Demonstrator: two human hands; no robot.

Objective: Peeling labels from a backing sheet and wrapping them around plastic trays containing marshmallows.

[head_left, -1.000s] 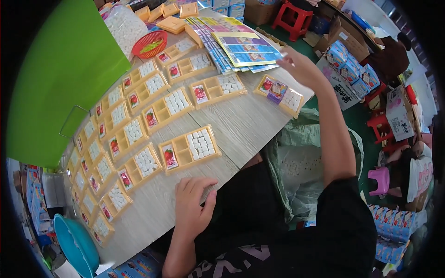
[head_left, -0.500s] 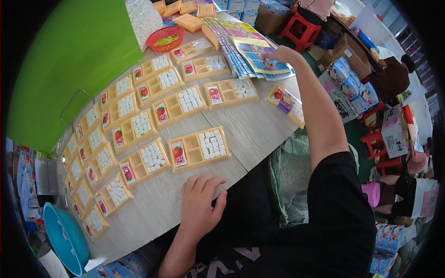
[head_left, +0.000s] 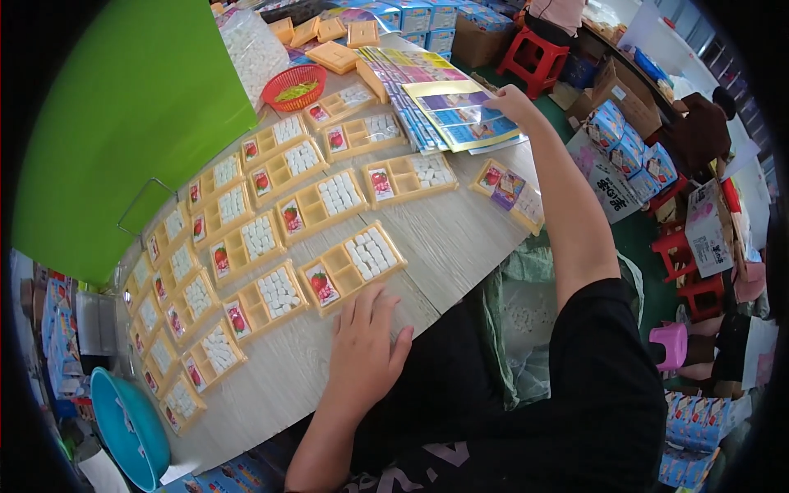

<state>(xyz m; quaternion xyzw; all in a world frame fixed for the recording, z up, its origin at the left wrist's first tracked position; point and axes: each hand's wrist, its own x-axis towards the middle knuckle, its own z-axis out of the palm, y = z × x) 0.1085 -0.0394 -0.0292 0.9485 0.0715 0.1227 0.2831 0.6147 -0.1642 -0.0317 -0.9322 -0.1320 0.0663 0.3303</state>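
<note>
My right hand [head_left: 514,108] reaches to the far right of the table and pinches the right edge of the top printed sheet [head_left: 460,117], yellow-bordered with blue and purple panels. It lies over a fanned stack of colourful sheets [head_left: 411,70]. My left hand [head_left: 367,345] rests palm down with its fingers apart. Its fingertips are at the near edge of a cream plastic tray [head_left: 352,267] holding small white blocks and a strawberry card. Several similar trays [head_left: 251,242] stand in rows to the left and beyond.
A flat pack with a purple label [head_left: 508,195] lies by the right edge. Farther back are a red basket [head_left: 294,87] of yellow-green pieces, a bag of white blocks [head_left: 251,49] and cream cases [head_left: 333,56]. A teal basin [head_left: 130,427] stands lower left; a green bag [head_left: 526,320] hangs beside me.
The top sheet has shifted toward me, with my right hand at its edge. My left hand has moved forward to the nearest tray, which now sits more slanted. The whole view has shifted slightly.
</note>
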